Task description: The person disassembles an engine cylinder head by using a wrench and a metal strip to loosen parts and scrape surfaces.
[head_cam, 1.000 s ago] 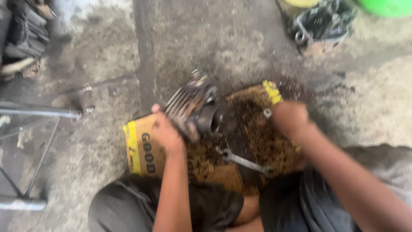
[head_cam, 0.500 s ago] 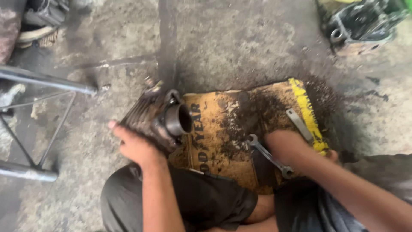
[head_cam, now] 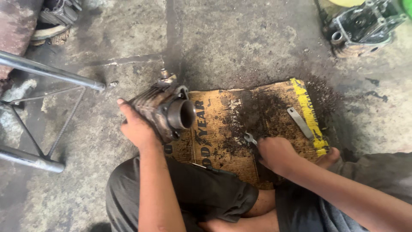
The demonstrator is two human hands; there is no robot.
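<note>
Fingers (head_cam: 128,112) of our left hand (head_cam: 136,129) curl around the finned side of the engine cylinder (head_cam: 165,112), gripping it from behind so that its round bore faces toward the cardboard sheet (head_cam: 223,129). Compared with a second ago, we have carried the cylinder off the middle of the cardboard to its left edge; it now sits partly over the bare concrete floor (head_cam: 128,47), tilted on its side and steadied by that hand.

Our right hand (head_cam: 274,154) has come down from the far end of the cardboard to the near middle, where its fingers are closed over the handle of a spanner (head_cam: 249,138); only the spanner's open jaw end shows beyond the knuckles. The dark, oily grit that lay under the cylinder is now uncovered and spread across the cardboard's middle.

A flat metal strip (head_cam: 299,122) lies loose by the yellow edge band, well apart from both hands. We judge that the cylinder has been cleared out of the way while the tool is being taken up, so the work on the cylinder itself looks paused for the moment.

Farther off, another engine part (head_cam: 365,25) sits at the upper right of the floor, and a metal tube frame (head_cam: 47,73) stands to the left.
</note>
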